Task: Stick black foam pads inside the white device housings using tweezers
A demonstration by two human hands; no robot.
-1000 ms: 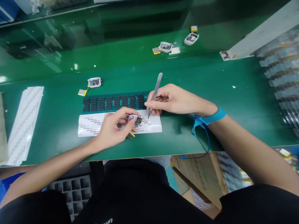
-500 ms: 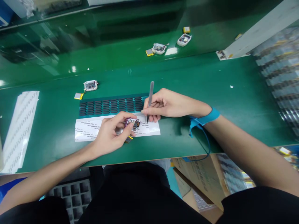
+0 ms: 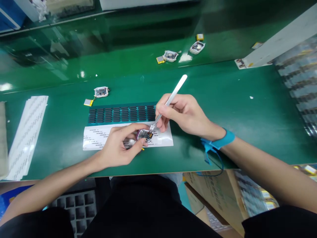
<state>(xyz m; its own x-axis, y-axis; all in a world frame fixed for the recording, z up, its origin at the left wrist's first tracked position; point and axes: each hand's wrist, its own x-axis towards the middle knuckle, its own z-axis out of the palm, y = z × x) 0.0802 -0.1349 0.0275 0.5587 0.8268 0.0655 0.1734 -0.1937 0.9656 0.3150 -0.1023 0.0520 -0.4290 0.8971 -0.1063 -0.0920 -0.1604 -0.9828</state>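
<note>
the left hand (image 3: 121, 143) was curled partly closed around a small gadget (image 3: 143, 135) with its insides bare, pinching it between thumb and fingers above the printed white sheet (image 3: 95, 140) at the near side of the green table (image 3: 247, 132), while the right hand (image 3: 182, 112), its fingers folded in, gripped slim metal tweezers (image 3: 177, 88) whose tips met a small white piece (image 3: 152, 127) at the gadget's far right edge. beyond the sheet lay a strip of dark pads (image 3: 121, 114), and farther off to the left was a second gadget (image 3: 101, 92) wired to a battery (image 3: 88, 102).
</note>
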